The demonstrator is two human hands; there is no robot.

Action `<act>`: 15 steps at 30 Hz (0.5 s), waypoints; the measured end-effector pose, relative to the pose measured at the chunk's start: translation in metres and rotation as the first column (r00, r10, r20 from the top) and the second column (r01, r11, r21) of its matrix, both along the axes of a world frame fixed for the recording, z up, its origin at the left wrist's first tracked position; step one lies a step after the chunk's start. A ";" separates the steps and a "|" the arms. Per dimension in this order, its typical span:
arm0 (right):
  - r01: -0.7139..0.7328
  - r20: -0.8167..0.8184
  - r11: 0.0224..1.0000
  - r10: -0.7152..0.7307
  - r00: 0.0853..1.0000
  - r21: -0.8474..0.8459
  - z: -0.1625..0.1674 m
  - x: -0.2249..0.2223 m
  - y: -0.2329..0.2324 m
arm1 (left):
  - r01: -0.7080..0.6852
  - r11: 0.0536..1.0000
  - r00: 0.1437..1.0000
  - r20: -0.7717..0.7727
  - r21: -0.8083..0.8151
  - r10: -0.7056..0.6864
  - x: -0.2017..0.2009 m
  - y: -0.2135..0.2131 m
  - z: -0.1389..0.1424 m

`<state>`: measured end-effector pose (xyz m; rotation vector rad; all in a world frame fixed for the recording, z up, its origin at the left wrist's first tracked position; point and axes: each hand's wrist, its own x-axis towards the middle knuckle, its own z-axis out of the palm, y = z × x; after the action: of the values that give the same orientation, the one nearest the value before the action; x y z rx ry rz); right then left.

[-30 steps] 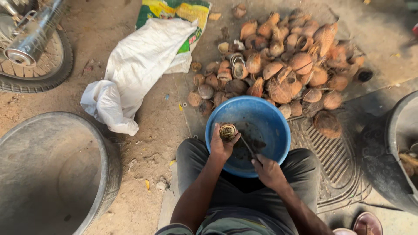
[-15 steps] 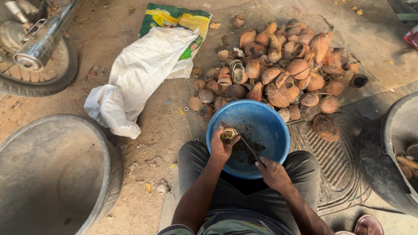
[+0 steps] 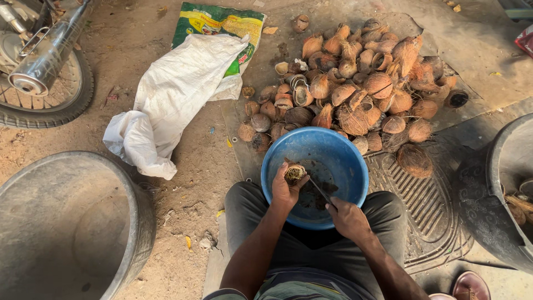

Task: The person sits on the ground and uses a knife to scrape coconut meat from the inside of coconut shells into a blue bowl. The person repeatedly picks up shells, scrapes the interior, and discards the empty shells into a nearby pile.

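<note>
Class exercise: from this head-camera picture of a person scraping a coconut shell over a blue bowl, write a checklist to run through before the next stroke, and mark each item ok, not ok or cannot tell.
1. Coconut piece gripped by the left hand: ok.
2. Knife held in the right hand, tip at the shell: ok.
3. Work held over the blue bowl, so scrapings fall in: ok.
4. Bowl steady between the knees: ok.
5. Left fingers clear of the blade edge: cannot tell.
6. More shells within reach in the coconut pile: ok.
</note>
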<state>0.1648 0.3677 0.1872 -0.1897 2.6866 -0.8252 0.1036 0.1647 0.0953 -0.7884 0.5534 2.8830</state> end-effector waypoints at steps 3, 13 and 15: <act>0.001 0.012 1.000 -0.001 1.000 -0.010 -0.004 -0.001 0.001 | 0.035 0.999 0.999 0.013 -0.038 -0.035 0.000 0.001 0.002; -0.134 -0.036 0.987 0.138 0.990 0.083 -0.002 -0.026 0.001 | 0.425 0.893 0.893 0.231 -0.149 -0.386 -0.029 0.000 0.006; -0.158 -0.010 0.970 0.162 0.987 0.185 0.000 -0.031 -0.001 | 0.341 0.915 0.932 0.209 -0.217 -0.297 -0.043 0.002 -0.004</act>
<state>0.1343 0.3664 0.1870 -0.3694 2.7082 -0.5273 0.0609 0.1668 0.0917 -0.8740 0.9405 2.4475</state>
